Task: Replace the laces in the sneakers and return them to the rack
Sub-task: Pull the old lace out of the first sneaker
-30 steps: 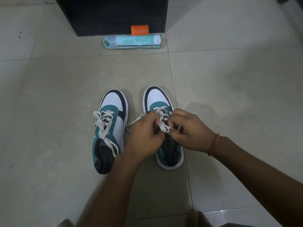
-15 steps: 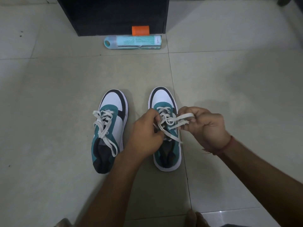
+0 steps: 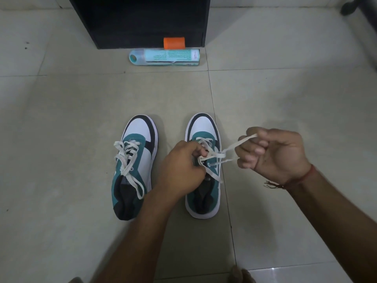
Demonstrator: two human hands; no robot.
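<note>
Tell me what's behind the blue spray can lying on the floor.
Right behind the blue spray can stands a dark cabinet, with an orange cylinder wedged between them. The can hides the cylinder's base, so whether it rests on the floor cannot be seen.

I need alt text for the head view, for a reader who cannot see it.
Two hands work the white lace of the right sneaker on a tiled floor: the right hand pulls it sideways, the left hand grips it at the shoe. The left sneaker stands beside it.

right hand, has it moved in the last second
Yes. The right hand has pulled rightward, away from the right sneaker, drawing the lace out past the tile seam.
</note>
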